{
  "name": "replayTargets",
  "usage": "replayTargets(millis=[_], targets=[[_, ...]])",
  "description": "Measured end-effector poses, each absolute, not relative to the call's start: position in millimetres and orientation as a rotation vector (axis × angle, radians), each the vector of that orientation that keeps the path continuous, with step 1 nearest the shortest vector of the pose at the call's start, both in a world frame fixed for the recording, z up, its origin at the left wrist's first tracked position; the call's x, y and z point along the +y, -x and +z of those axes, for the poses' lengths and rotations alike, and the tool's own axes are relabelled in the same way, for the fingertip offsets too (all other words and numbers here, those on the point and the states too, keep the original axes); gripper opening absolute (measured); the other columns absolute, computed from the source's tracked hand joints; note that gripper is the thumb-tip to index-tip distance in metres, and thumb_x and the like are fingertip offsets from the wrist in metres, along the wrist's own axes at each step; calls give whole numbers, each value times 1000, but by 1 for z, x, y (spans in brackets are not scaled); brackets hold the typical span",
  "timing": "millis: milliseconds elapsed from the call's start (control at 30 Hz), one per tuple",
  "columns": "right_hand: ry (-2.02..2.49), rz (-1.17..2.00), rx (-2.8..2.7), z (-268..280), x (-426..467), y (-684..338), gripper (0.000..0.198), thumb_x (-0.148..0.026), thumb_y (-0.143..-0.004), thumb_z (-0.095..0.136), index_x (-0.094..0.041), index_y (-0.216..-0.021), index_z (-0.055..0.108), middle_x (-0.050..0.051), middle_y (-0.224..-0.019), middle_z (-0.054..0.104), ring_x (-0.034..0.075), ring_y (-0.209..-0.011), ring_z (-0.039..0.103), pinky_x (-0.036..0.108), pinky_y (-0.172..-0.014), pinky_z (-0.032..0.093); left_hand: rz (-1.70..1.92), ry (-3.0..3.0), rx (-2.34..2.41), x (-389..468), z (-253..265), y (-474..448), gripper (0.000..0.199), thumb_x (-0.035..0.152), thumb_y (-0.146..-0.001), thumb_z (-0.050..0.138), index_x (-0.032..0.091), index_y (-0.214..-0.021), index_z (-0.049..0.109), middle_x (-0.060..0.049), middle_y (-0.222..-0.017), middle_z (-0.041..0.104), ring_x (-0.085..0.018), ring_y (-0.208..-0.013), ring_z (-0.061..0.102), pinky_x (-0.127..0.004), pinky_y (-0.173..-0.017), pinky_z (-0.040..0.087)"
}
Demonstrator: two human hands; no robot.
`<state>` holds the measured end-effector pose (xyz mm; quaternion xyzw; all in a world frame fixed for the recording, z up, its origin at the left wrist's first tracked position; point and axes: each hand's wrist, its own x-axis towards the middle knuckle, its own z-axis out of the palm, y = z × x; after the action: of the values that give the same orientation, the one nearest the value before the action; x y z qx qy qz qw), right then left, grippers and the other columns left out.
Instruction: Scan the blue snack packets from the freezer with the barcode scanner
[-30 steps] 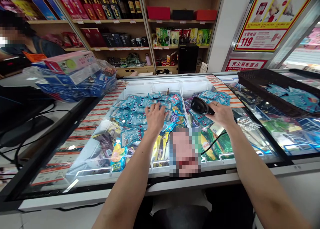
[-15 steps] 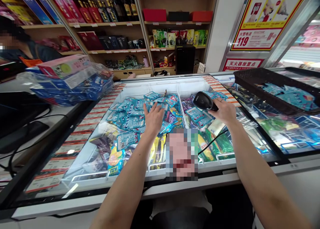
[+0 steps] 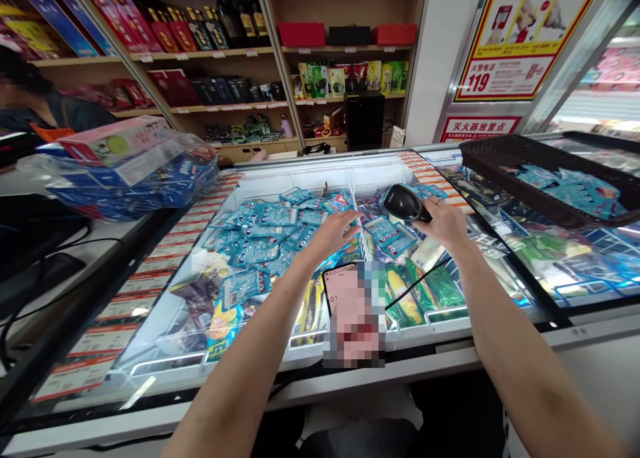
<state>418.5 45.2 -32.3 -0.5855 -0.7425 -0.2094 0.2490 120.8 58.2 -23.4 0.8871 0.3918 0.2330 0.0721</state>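
My right hand (image 3: 447, 223) is wrapped round the handle of a black barcode scanner (image 3: 401, 203), whose head points left. A black cable (image 3: 419, 286) runs down from it across the glass. Fingers apart and reaching right, my left hand (image 3: 333, 235) is empty above the glass freezer top. To its left lies a broad heap of small blue packets (image 3: 273, 226). Under the scanner, a few more blue packets (image 3: 387, 235) lie to the right of the white divider. A phone (image 3: 345, 305), partly blurred out, lies on the glass between my forearms.
A dark brown basket (image 3: 480, 161) with blue packets stands at the right. Plastic-wrapped boxes (image 3: 135, 178) are stacked at the left, near another person (image 3: 60, 105). Price labels (image 3: 165, 261) line the freezer's left side. Stocked shelves (image 3: 210, 53) stand behind.
My left hand has moved right, off the heap of blue packets towards the divider. My right hand still holds the scanner in about the same place. The view has shifted slightly.
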Motion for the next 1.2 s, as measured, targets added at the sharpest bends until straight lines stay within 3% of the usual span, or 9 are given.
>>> replayTargets(millis=[267,433,600,767,967,1200], targets=[[1609,-548,-2024,-34,45,-419,40,-46,-79,54,-19,-107,64,8,-94,67,22,-79,59,28,-59,33,419,-2652,844,82,-29,-166,53,45,-93,39,29,-144,34,-3,-150,37,-22,-141,27,-41,-112,28],[1593,-564,-2020,-31,43,-418,40,-47,-80,53,-20,-107,64,8,-93,67,22,-77,59,28,-58,32,282,-2758,969,90,-30,-166,57,53,-89,44,33,-141,39,-6,-144,46,-24,-132,40,-44,-108,29],[1565,-558,-2034,-30,41,-415,40,-49,-81,52,-20,-106,64,8,-93,67,23,-78,59,28,-58,33,354,-2855,1331,82,-32,-145,60,62,-79,54,28,-128,55,-11,-121,57,-30,-118,48,-46,-100,33],[1569,-544,-2075,-30,39,-412,40,-46,-81,53,-20,-110,63,7,-97,67,23,-78,59,29,-59,34,686,-2629,1632,71,-37,-121,57,60,-74,62,20,-114,59,-14,-114,58,-32,-112,50,-45,-94,37],[1521,-537,-2121,-30,36,-406,40,-44,-81,54,-21,-114,62,7,-95,67,23,-81,60,29,-60,34,1296,-1973,1697,67,-43,-87,41,53,-80,58,19,-103,54,-8,-95,61,-23,-88,57,-34,-76,43],[1442,-545,-2235,-27,30,-393,38,-43,-84,52,-22,-115,61,7,-99,67,23,-87,60,28,-60,33,1731,-1297,1203,62,-37,-74,36,36,-75,66,20,-102,49,0,-82,58,-12,-72,55,-26,-69,44]])
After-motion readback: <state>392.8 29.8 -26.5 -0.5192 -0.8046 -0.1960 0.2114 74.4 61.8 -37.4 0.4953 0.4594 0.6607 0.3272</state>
